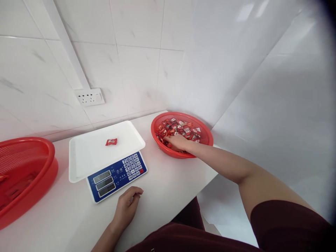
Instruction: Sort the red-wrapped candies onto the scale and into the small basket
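Note:
My right hand [177, 141] reaches into a round red basket [202, 126] full of red-wrapped candies [181, 127]; its fingers curl down among them, and what they hold is hidden. My left hand [127, 206] rests on the white counter just in front of a blue-and-white electronic scale [118, 173], fingers loosely curled with nothing in them. One red-wrapped candy [111, 141] lies on the scale's white weighing tray [86, 157].
A second, larger red basket [28, 168] stands at the counter's left end. White tiled walls close in behind and to the right, with a wall socket [89, 96] above the scale. The counter's front edge runs just before my lap.

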A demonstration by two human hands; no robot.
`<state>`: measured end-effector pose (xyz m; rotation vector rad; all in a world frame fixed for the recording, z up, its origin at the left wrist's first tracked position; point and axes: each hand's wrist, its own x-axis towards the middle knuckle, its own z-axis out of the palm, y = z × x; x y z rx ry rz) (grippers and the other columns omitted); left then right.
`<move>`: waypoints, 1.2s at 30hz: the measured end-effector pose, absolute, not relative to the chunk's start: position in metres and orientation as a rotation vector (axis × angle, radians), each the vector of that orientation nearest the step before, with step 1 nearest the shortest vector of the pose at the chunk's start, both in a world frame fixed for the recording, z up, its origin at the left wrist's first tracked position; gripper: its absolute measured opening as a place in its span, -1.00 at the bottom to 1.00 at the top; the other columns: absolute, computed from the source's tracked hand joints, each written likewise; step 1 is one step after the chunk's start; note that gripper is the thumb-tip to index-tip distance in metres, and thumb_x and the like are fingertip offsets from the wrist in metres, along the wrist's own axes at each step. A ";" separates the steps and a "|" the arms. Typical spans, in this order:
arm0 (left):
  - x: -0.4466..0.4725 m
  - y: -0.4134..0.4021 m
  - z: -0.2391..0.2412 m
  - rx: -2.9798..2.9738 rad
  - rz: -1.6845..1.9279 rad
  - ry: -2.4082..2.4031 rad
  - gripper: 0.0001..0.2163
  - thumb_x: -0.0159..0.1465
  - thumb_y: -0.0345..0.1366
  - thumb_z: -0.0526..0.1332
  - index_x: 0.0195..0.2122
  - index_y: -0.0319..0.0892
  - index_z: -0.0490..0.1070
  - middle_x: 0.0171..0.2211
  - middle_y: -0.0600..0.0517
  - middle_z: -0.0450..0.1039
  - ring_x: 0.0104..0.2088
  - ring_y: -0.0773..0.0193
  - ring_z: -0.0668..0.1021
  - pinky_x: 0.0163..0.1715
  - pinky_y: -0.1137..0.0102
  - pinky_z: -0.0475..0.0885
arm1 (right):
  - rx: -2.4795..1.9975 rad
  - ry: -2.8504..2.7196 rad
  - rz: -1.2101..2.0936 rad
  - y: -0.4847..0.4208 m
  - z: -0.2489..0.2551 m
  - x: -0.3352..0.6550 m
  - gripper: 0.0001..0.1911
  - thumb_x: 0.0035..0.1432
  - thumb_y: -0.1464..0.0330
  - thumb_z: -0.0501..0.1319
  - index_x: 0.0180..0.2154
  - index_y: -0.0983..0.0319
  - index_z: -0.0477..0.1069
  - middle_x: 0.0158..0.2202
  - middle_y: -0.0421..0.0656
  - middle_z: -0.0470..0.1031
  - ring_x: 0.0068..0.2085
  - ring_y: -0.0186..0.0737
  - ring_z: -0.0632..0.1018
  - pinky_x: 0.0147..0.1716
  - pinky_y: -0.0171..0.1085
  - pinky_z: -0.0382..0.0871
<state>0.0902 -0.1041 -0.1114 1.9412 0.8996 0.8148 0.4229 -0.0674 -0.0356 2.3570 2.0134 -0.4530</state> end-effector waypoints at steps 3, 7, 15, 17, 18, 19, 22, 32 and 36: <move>0.089 -0.103 -0.114 1.917 0.796 0.932 -0.81 0.07 -0.22 0.07 -0.48 0.14 0.49 -0.49 0.08 0.53 -0.45 0.06 0.58 -0.43 0.19 0.52 | 2.495 2.045 -0.471 -0.061 -0.027 0.435 -0.54 -0.08 0.41 0.30 -0.06 0.12 0.47 -0.08 -0.08 0.57 -0.09 0.03 0.55 -0.14 -0.19 0.36; 0.088 -0.102 -0.117 1.905 0.718 0.946 -0.81 0.10 -0.25 0.07 -0.45 -0.05 0.48 -0.45 0.02 0.53 -0.42 0.12 0.56 -0.39 0.26 0.49 | 2.758 2.057 -0.606 -0.056 -0.009 0.452 -0.76 0.03 0.37 0.22 -0.21 0.17 0.52 -0.18 -0.14 0.61 -0.15 -0.13 0.57 -0.19 -0.30 0.38; 0.088 -0.104 -0.120 1.764 0.620 0.887 -0.86 0.07 -0.30 0.16 -0.47 0.03 0.51 -0.43 0.10 0.54 -0.38 0.12 0.54 -0.30 0.25 0.44 | 3.264 1.938 -0.977 -0.065 0.011 0.452 -0.80 0.02 0.28 0.24 -0.30 0.23 0.51 -0.23 -0.10 0.62 -0.24 -0.20 0.58 -0.24 -0.27 0.44; 0.090 -0.105 -0.115 1.610 0.597 0.857 -0.88 0.08 -0.27 0.20 -0.45 0.08 0.53 -0.42 0.15 0.54 -0.36 0.13 0.55 -0.28 0.25 0.44 | 3.313 1.950 -1.062 -0.068 0.020 0.442 -0.78 0.05 0.26 0.22 -0.27 0.22 0.49 -0.21 -0.10 0.61 -0.23 -0.22 0.58 -0.22 -0.27 0.45; 0.092 -0.107 -0.110 1.500 0.595 0.835 -0.89 0.10 -0.25 0.22 -0.41 0.11 0.54 -0.39 0.17 0.55 -0.34 0.14 0.55 -0.26 0.25 0.44 | 3.333 1.981 -1.119 -0.070 0.025 0.434 -0.78 0.06 0.25 0.21 -0.25 0.21 0.49 -0.19 -0.11 0.60 -0.22 -0.23 0.58 -0.20 -0.27 0.45; 0.095 -0.109 -0.104 1.374 0.601 0.807 -0.89 0.11 -0.23 0.24 -0.36 0.13 0.54 -0.35 0.18 0.55 -0.30 0.14 0.56 -0.22 0.24 0.44 | 3.338 2.035 -1.198 -0.071 0.030 0.424 -0.77 0.07 0.24 0.22 -0.24 0.19 0.48 -0.18 -0.12 0.60 -0.20 -0.23 0.58 -0.18 -0.26 0.45; 0.109 -0.116 -0.080 0.951 0.660 0.681 -0.77 0.15 -0.09 0.25 -0.14 0.15 0.48 -0.15 0.13 0.54 -0.11 0.12 0.53 -0.06 0.20 0.41 | 3.200 2.308 -1.590 -0.077 0.037 0.378 -0.77 0.02 0.24 0.26 -0.24 0.16 0.49 -0.24 -0.16 0.61 -0.22 -0.21 0.58 -0.16 -0.19 0.46; 0.123 -0.117 -0.056 0.341 0.640 0.449 -0.44 0.16 0.20 0.11 -0.10 -0.20 0.48 -0.13 -0.13 0.54 -0.04 0.05 0.53 -0.10 0.26 0.47 | 2.334 3.115 -0.728 -0.126 -0.037 0.235 -0.74 0.22 0.33 0.07 -0.10 0.09 0.44 -0.12 -0.12 0.55 -0.09 -0.08 0.53 -0.09 -0.05 0.43; 0.112 -0.124 -0.071 0.333 0.629 0.520 -0.50 0.26 0.09 0.07 -0.04 -0.24 0.43 -0.22 -0.10 0.56 -0.32 0.18 0.60 -0.37 0.35 0.52 | 2.238 3.073 -0.733 -0.129 -0.044 0.237 -0.74 0.23 0.27 0.08 -0.08 0.12 0.43 -0.09 -0.09 0.55 -0.03 0.01 0.49 0.01 0.08 0.35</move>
